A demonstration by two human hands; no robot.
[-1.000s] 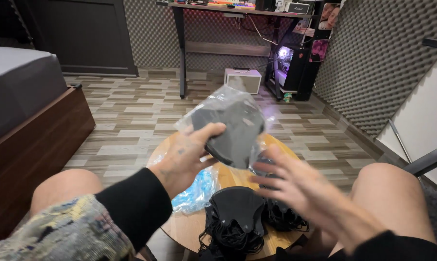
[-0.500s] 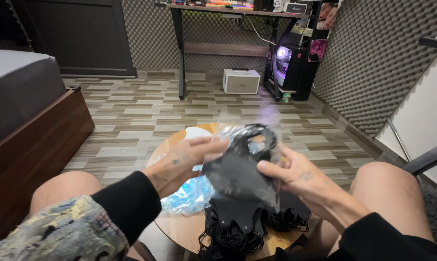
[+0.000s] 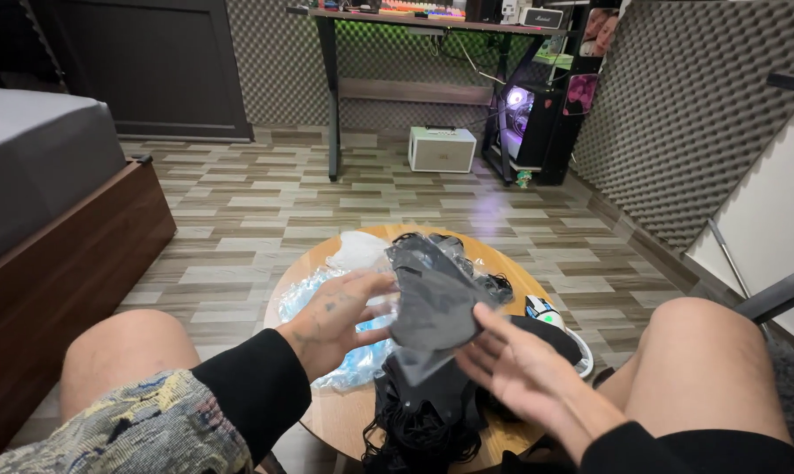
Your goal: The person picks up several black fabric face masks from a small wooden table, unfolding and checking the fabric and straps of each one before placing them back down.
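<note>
1. Masks in a clear plastic sleeve sit raised over the round wooden table, so I can see them clearly.
2. My left hand pinches the sleeve's edge, fingers curled.
3. My right hand lies wide open, palm up, just under its lower corner.
4. More black masks are heaped below.

A small round wooden table stood low in the middle of the frame. On it lay crinkly clear-blue plastic wrap (left side), a pile of black masks near the bottom, and a white thing at the right.
</note>
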